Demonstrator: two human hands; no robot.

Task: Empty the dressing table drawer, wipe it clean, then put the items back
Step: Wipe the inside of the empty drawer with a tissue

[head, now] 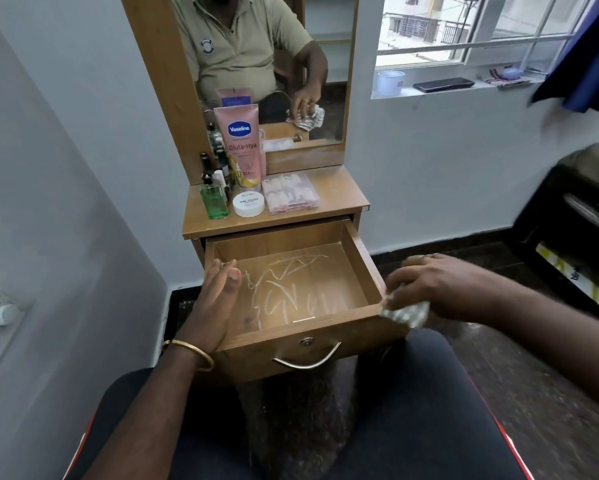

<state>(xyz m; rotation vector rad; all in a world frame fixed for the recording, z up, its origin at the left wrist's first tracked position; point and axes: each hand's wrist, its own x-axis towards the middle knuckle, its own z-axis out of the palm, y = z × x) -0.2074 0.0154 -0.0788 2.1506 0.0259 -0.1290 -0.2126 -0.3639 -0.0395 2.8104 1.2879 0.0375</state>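
Head view looks down on one wooden drawer [360, 258] pulled out of the dressing table [332, 188], with nothing inside it but pale smeared streaks [291, 289] across its floor. One curved metal handle [308, 360] and one small lock [306, 341] sit on its front panel.

Two bare hands are in view. The left hand [215, 299] rests on the drawer's left wall, fingers loosely extended into the drawer and holding nothing; one gold bangle [190, 353] circles its wrist. The right hand [433, 289] is closed around one crumpled patterned cloth [407, 313] just outside the drawer's front right corner, touching the edge there.

On the tabletop stand one pink Vaseline tube [241, 147], one white round jar [249, 203] labelled nail polish, one clear compartment box [291, 195], one green bottle [214, 199] and a cluster of small dark bottles [218, 164] behind it (too crowded to count surely). One mirror [263, 64] rises behind them.

To the right, a windowsill [429, 91] carries one white cup [391, 81], one dark flat phone-like object [443, 84] and a small blue item [511, 72]. Dark furniture [575, 216] stands at the far right, well apart from the drawer.
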